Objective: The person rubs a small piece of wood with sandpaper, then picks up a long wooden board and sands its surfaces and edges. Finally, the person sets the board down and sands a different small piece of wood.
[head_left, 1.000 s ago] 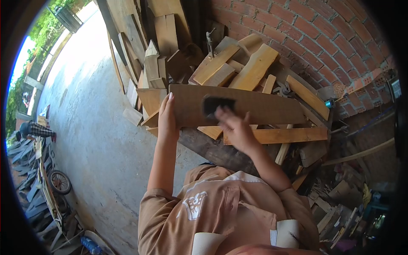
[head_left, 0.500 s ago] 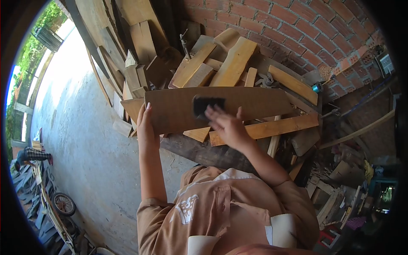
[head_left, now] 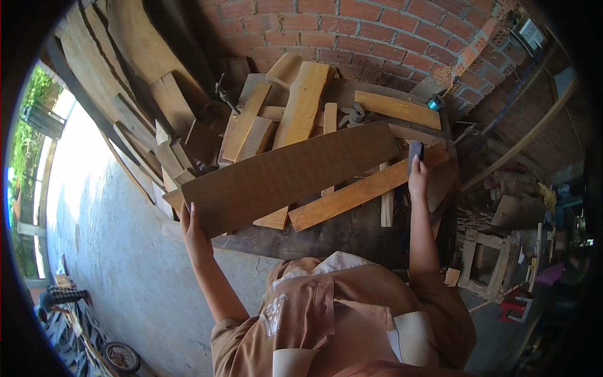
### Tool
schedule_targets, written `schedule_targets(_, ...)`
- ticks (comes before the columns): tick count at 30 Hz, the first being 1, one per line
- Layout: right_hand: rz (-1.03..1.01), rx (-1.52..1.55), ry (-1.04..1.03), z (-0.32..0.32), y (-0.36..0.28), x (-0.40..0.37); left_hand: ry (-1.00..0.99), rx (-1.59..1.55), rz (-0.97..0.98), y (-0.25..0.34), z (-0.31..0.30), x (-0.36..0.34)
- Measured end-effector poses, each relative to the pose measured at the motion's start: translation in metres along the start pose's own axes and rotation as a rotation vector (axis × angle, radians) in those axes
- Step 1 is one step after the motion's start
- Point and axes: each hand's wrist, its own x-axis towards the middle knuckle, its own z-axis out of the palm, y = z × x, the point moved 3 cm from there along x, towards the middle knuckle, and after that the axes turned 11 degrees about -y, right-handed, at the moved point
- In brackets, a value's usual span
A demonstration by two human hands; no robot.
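Note:
My left hand [head_left: 195,225] grips the lower left end of a long brown wooden board [head_left: 292,176], thumb on its near face and the other fingers mostly hidden. The board is tilted, its right end higher, above a bench of timber. Off the board's right end, my right hand [head_left: 419,176] is closed around a dark, flat rectangular piece of sandpaper [head_left: 414,152], held upright and apart from the board. Just behind that hand lies an orange-brown plank [head_left: 358,193].
Several cut boards [head_left: 304,107] and a metal clamp [head_left: 224,94] are on the bench before a brick wall [head_left: 377,31]. Tall planks [head_left: 147,47] lean at the left. A wooden frame [head_left: 487,264] stands at the right. Far left, a person [head_left: 63,295] bends near a wheel [head_left: 121,357].
My right hand has moved right, taking the sandpaper off the board's face. My left hand and the board's left end have dropped, so the board slopes more. The camera view has shifted.

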Motion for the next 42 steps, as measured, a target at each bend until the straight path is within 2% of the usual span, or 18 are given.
schedule_targets(1, -0.008, 0.091, 0.039, -0.001, 0.006, -0.002, -0.017, 0.0, 0.001, 0.001, 0.001, 0.002)
schedule_targets(4, 0.003, 0.139, 0.119, 0.0, 0.01, -0.01, -0.01, 0.419, 0.058, 0.005, -0.001, 0.005)
schedule_targets(8, 0.023, 0.214, 0.163, -0.002, 0.01, -0.009, -0.025, 0.513, 0.06, 0.005, -0.009, 0.011)
schedule_targets(10, 0.042, 0.194, 0.132, -0.003, 0.013, -0.006, -0.034, 0.676, -0.048, 0.006, -0.016, 0.016)
schedule_targets(12, 0.01, 0.163, 0.077, 0.0, 0.006, -0.006, -0.039, 0.604, -0.089, 0.008, -0.012, 0.02)
schedule_targets(13, -0.079, 0.12, 0.134, 0.004, -0.011, -0.01, -0.028, 0.533, -0.132, 0.009, -0.012, 0.022)
schedule_targets(15, -0.08, -0.065, 0.061, 0.007, -0.015, -0.002, -0.026, 0.571, -0.18, 0.005, -0.014, 0.028)
schedule_targets(17, -0.136, -0.114, 0.101, 0.013, -0.014, 0.009, 0.003, 0.558, -0.281, 0.005, -0.01, 0.03)
schedule_targets(21, -0.198, -0.244, -0.005, 0.02, -0.021, 0.036, 0.055, 0.503, -0.277, -0.027, -0.032, 0.042)
schedule_targets(23, -0.247, -0.329, -0.004, 0.024, -0.006, 0.058, 0.122, 0.517, -0.171, -0.038, -0.036, 0.044)
schedule_targets(25, -0.229, -0.333, 0.032, 0.024, 0.002, 0.078, 0.135, 0.611, -0.194, -0.057, -0.055, 0.047)
schedule_targets(26, -0.136, -0.304, 0.013, 0.022, 0.01, 0.088, 0.147, 0.557, -0.13, -0.062, -0.059, 0.046)
schedule_targets(27, -0.043, -0.275, -0.004, 0.021, 0.015, 0.096, 0.158, 0.5, -0.066, -0.059, -0.051, 0.047)
schedule_targets(32, 0.023, -0.266, -0.019, 0.027, 0.031, 0.119, 0.251, 0.401, -0.045, -0.022, -0.02, 0.035)
schedule_targets(35, 0.031, -0.234, 0.082, 0.027, 0.039, 0.136, 0.286, 0.349, 0.032, 0.001, -0.007, 0.032)
schedule_targets(39, 0.165, 0.059, 0.106, 0.023, 0.028, 0.146, 0.311, 0.43, 0.343, 0.032, -0.009, 0.038)
schedule_targets(41, 0.187, 0.468, 0.094, 0.025, 0.018, 0.149, 0.294, 0.431, 0.508, 0.051, -0.011, 0.04)
schedule_targets(42, 0.186, 0.47, 0.097, 0.025, 0.007, 0.15, 0.294, 0.431, 0.58, 0.061, -0.01, 0.04)
